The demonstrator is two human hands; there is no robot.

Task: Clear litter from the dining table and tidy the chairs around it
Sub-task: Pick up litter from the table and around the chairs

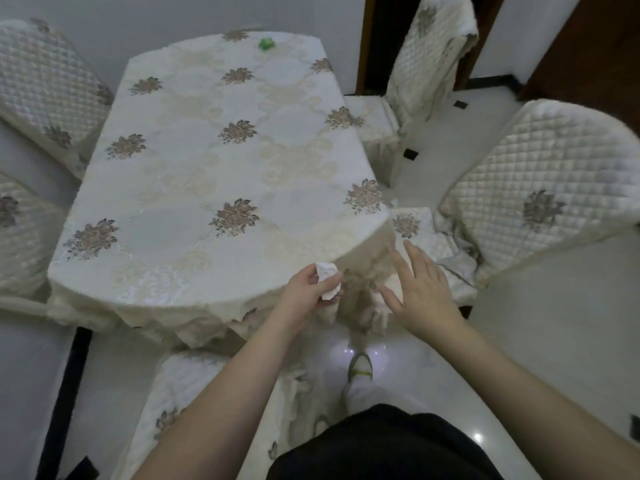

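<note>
Litter is the step in hand: the left hand (304,289) pinches a crumpled white tissue (328,277) between thumb and fingers, just off the table's (207,161) near right corner, over the hanging cloth. The right hand (419,289) is spread flat with straight fingers and holds nothing; it hovers beside that same corner, above the seat of the near right chair (533,188).

One more scrap shows — a small green thing (266,44) near the far edge of the table, toward its far right corner. I judge it to be litter too, though it is too small to name.

To do this well, keep the tissue tight in the left hand so no bits drop onto the cloth or floor, and use the free right hand for the green scrap. It lies well apart from the person, so walking round the right side looks better than leaning over, which could drag the cloth. Lift the scrap straight up; don't sweep it.

Chairs stand at angles around the table — two on the left, two on the right, one at the near edge. They are best left until both hands are free of litter.
</note>
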